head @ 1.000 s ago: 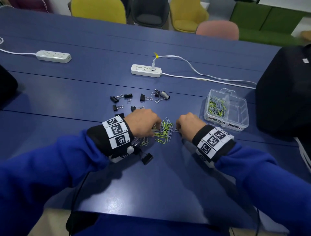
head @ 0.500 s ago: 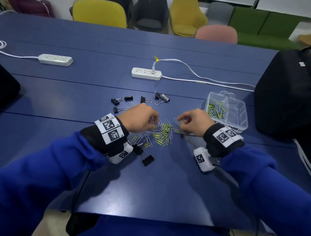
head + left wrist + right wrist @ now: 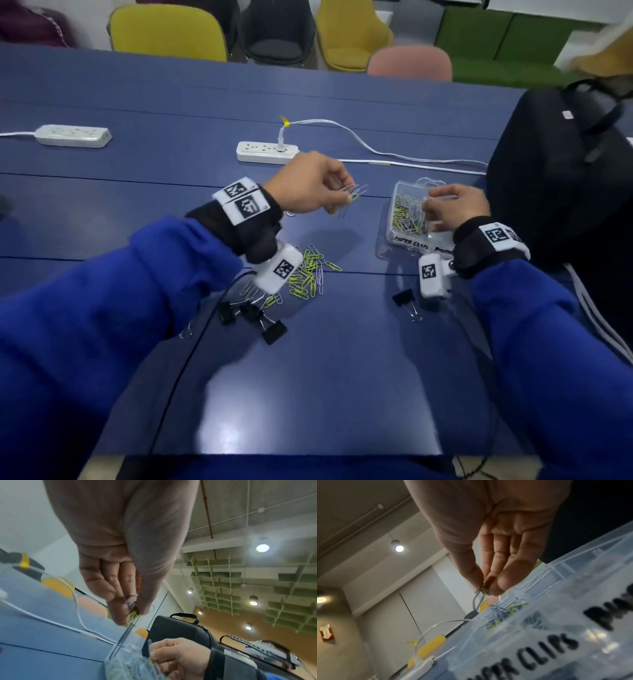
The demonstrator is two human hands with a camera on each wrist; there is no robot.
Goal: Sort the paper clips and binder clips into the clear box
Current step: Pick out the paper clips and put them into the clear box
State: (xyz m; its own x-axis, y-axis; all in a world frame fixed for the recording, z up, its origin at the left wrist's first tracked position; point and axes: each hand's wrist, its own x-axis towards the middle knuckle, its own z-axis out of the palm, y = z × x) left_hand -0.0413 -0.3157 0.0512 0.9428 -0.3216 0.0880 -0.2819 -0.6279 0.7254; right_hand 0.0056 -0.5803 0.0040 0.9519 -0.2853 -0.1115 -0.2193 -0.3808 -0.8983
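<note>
Fingers of your right hand (image 3: 457,205) pinch paper clips (image 3: 478,599) directly above the clear box (image 3: 394,236); your left hand (image 3: 308,188) pinches another bunch (image 3: 352,197), just left of it.

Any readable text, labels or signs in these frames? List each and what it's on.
"PAPER CLIPS": handwritten in black on the front wall of the clear box, under its left compartment.
Second handwritten label beside it on the box: cut off and blurred, not readable.
Square black-and-white marker tags on the wristbands: patterns only, no words.
Red wall sign: blurred, not readable.
</note>
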